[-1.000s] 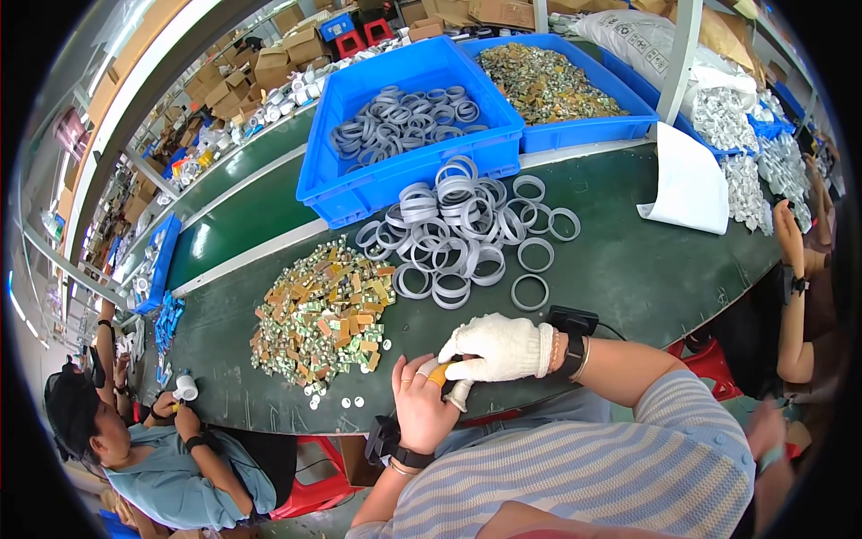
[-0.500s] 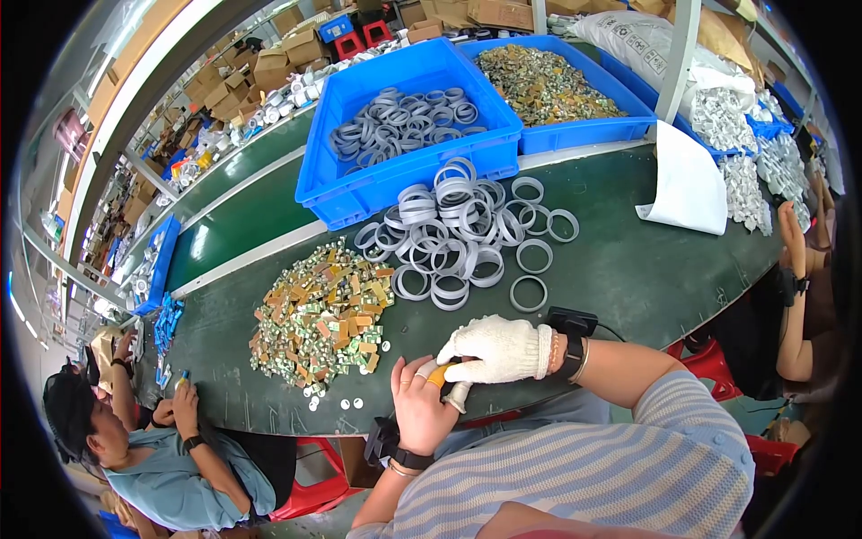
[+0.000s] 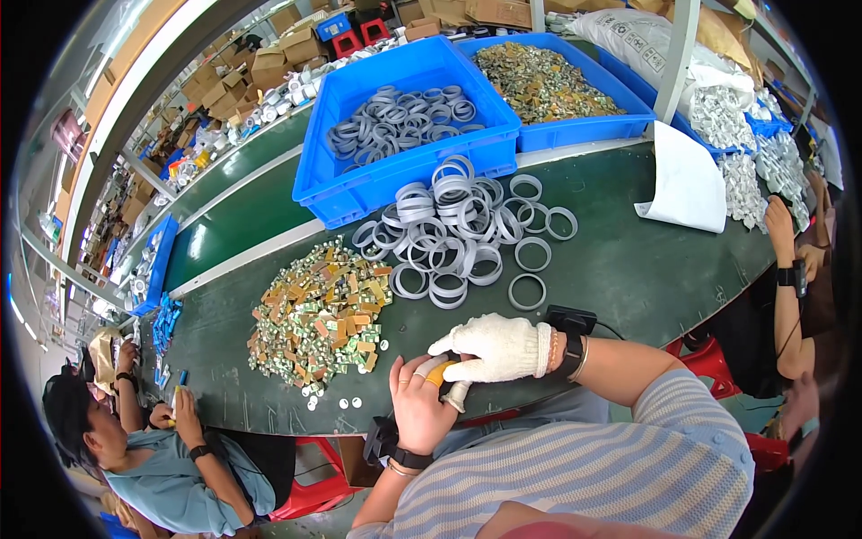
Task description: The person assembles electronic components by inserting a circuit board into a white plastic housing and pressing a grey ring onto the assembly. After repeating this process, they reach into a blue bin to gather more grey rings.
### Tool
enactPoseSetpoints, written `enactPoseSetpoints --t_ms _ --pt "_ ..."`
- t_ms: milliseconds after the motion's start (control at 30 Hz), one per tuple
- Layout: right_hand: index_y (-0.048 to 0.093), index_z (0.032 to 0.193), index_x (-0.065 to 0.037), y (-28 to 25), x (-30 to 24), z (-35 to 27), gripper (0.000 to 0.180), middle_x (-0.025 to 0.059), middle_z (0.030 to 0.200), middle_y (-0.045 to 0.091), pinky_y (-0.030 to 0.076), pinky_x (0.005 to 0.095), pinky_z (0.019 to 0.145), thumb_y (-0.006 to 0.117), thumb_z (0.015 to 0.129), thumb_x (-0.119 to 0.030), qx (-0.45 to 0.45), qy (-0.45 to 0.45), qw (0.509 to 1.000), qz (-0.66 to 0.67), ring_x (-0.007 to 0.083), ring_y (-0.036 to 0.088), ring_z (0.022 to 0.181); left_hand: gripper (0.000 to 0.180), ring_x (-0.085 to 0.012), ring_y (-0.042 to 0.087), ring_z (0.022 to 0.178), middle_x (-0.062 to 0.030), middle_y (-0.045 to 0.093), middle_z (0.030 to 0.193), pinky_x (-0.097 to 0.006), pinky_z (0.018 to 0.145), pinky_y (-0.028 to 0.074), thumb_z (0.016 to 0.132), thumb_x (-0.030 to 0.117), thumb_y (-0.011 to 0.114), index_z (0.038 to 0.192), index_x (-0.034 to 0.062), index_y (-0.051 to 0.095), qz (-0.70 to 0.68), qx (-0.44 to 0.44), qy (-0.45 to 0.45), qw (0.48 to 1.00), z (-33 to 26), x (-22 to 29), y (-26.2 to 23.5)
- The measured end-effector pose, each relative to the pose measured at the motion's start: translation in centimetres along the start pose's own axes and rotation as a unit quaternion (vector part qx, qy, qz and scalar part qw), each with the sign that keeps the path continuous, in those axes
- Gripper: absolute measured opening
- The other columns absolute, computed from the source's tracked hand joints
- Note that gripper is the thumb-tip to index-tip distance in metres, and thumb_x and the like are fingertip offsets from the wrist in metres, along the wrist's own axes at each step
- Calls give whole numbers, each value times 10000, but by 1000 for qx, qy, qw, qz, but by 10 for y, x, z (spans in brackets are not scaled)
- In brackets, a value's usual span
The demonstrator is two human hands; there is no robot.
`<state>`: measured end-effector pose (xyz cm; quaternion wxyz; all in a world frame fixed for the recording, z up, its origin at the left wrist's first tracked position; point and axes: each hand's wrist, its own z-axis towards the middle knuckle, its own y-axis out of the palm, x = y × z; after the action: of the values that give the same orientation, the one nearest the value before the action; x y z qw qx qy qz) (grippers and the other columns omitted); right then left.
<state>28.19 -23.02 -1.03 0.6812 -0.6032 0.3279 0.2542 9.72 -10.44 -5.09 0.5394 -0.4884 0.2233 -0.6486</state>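
Both hands meet at the near edge of the green tabletop (image 3: 646, 269): the bare left hand (image 3: 420, 404) is cupped palm-up w/ fingers curled round a small orange-yellow piece (image 3: 436, 374), and the right hand (image 3: 492, 349), in a white knit cotton glove, is closed down on the same piece from above, thumb & fingertips pinched on it. So the piece sits between the two hands, just off the tabletop edge; its exact shape is too hidden to tell. Progress, as a judgement: early to mid. A big heap of small brass-and-silver parts (image 3: 319, 314) lies just left of the hands, a few white discs loose at its near rim, and a spread of grey rings (image 3: 458, 234) lies behind, approx. all still unsorted; no finished stack shows near the hands. More stock waits in a blue crate of grey rings (image 3: 404, 135) and a second blue crate of gold-coloured parts (image 3: 548, 85). Materials: rings look smooth, matte grey plastic or rubber, thin-walled, round; small parts are shiny, angular metal; tabletop is a dull green mat, scuffed. A white sheet (image 3: 687, 184) hangs off a post at right. Another person (image 3: 144, 449) sits at lower left, hands on small items.
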Motion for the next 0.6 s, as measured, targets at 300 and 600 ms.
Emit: enactPoseSetpoints --t_ms 300,600 --pt "729 1275 -69 -3 -6 0 490 169 957 750 582 455 761 682 958 -441 -13 10 1000 -6 364 739 852 338 -285 637 1190 -69 729 1132 -575 1192 361 823 249 851 1098 67 776 2 -2 -1 1000 0 0 0" --pt "740 1250 -80 0 -2 -2 459 172 977 761 586 463 777 685 957 -428 4 -9 1000 -13 376 741 874 326 -289 635 1196 -68 733 1128 -575 1195 356 822 238 843 1096 74 778 5 -5 4 1000 0 0 0"
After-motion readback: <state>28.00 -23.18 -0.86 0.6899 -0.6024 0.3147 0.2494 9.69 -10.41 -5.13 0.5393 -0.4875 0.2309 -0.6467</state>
